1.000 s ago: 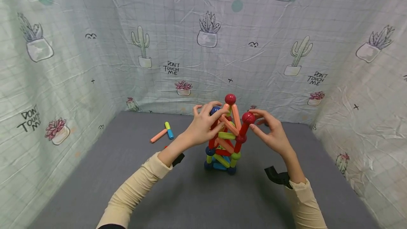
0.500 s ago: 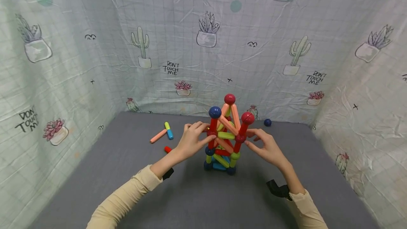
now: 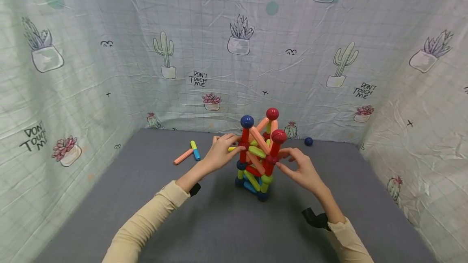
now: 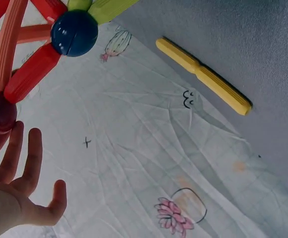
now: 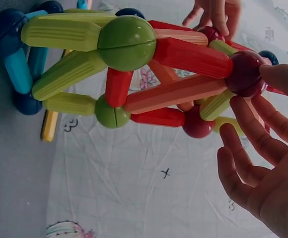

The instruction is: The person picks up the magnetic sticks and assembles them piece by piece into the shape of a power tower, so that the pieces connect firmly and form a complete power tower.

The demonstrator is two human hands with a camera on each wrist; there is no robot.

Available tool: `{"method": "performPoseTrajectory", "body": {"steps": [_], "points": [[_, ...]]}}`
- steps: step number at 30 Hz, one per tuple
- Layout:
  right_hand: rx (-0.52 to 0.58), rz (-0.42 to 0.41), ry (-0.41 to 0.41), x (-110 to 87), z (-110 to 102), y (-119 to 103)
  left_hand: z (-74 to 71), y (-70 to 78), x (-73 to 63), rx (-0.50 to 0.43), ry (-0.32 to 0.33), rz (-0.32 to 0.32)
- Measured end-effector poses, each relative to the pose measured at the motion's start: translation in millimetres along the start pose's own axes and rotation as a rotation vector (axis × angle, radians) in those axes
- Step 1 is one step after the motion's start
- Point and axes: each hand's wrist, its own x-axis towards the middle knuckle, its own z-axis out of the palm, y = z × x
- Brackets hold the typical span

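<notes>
A tower of magnetic rods and balls [image 3: 257,151] stands upright on the grey table. Blue rods and dark blue balls form its base; green, red and orange rods rise above. My left hand [image 3: 224,152] pinches a red ball at mid-height on the tower's left. Its fingertips overlap that red ball [image 4: 0,113] in the left wrist view. On the other side, my right hand [image 3: 300,167] pinches a dark red ball [image 5: 246,73] between thumb and fingers. Above the hands, a blue ball [image 3: 247,121] and two red balls, the rear one [image 3: 272,113] highest, top the tower.
Left of the tower lie an orange rod [image 3: 183,156] and a blue-and-yellow pair of rods [image 3: 195,150]. A yellow rod [image 4: 203,77] lies behind the left hand. One loose dark blue ball [image 3: 308,141] sits at the back right, near the patterned curtain [image 3: 314,104].
Both hands have moved down from the top balls to the mid-height red balls. The tower has since turned slightly, its front right side swinging left and nearer.
</notes>
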Motion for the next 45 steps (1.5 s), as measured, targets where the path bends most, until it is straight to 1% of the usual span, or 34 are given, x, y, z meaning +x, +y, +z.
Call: {"method": "performPoseTrajectory", "body": {"steps": [2, 5, 9, 12, 14, 16, 19, 22, 24, 26, 28, 30, 32, 34, 35, 36, 37, 38, 39, 41, 42, 43, 44, 45], "points": [[-0.007, -0.008, 0.000, 2.5, -1, -1, -0.7, -1.1, 0.7, -0.009, -0.004, -0.011], [-0.012, -0.012, 0.015, 7.2, -5, -3, -1.8, -1.7, 0.6, -0.009, -0.013, -0.005], [-0.013, -0.022, 0.086, 16.4, -15, -9, -2.4, -6.6, -1.8, 0.011, -0.053, -0.007], [-0.006, -0.059, 0.146, 25.7, -21, -16, -3.9, -17.0, -8.0, 0.048, -0.096, 0.004], [-0.004, -0.090, 0.164, 32.4, -25, -21, -5.5, -29.0, -15.4, 0.095, -0.130, 0.027], [-0.001, -0.119, 0.160, 38.4, -27, -24, -7.5, -44.8, -25.7, 0.156, -0.170, 0.054], [-0.010, -0.147, 0.135, 44.0, -27, -28, -10.8, -73.4, -45.9, 0.259, -0.266, 0.089], [-0.011, -0.157, 0.127, 45.8, -27, -28, -15.1, -101.2, -66.3, 0.308, -0.381, 0.107], [-0.012, -0.164, 0.136, 46.0, -27, -27, -17.6, -117.6, -77.2, 0.346, -0.434, 0.123], [-0.009, -0.166, 0.145, 46.3, -27, -27, -19.5, -130.9, -85.8, 0.390, -0.467, 0.131], [-0.009, -0.164, 0.153, 46.6, -27, -27, -19.9, -139.7, -92.1, 0.447, -0.483, 0.142], [-0.011, -0.161, 0.155, 47.2, -29, -36, -18.1, -145.5, -97.8, 0.509, -0.485, 0.164], [-0.009, -0.156, 0.158, 47.5, -27, -36, -16.3, -147.2, -101.1, 0.540, -0.474, 0.185], [-0.008, -0.156, 0.157, 47.8, -26, -37, -16.1, -144.7, -100.3, 0.546, -0.417, 0.218], [-0.006, -0.162, 0.154, 47.9, -26, -37, -17.8, -140.2, -97.0, 0.534, -0.367, 0.229], [-0.002, -0.167, 0.152, 47.6, -24, -32, -20.7, -132.7, -91.1, 0.516, -0.307, 0.237], [-0.001, -0.169, 0.149, 47.3, -23, -28, -25.5, -121.9, -82.7, 0.486, -0.238, 0.248], [-0.002, -0.176, 0.146, 47.3, -23, -28, -31.3, -108.5, -72.3, 0.449, -0.158, 0.264], [0.001, -0.177, 0.141, 47.4, -23, -28, -38.1, -92.1, -59.9, 0.412, -0.072, 0.291], [-0.003, -0.172, 0.138, 47.5, -24, -27, -52.9, -53.6, -31.4, 0.343, 0.074, 0.350], [-0.004, -0.170, 0.141, 47.7, -24, -27, -59.0, -34.8, -17.2, 0.330, 0.132, 0.393], [-0.006, -0.167, 0.144, 48.0, -25, -28, -63.9, -17.0, -3.7, 0.325, 0.180, 0.436], [0.000, -0.164, 0.147, 48.5, -25, -28, -67.4, -0.8, 8.5, 0.328, 0.212, 0.474], [0.005, -0.160, 0.150, 48.9, -25, -28, -69.3, 13.3, 19.4, 0.347, 0.226, 0.506]]}}
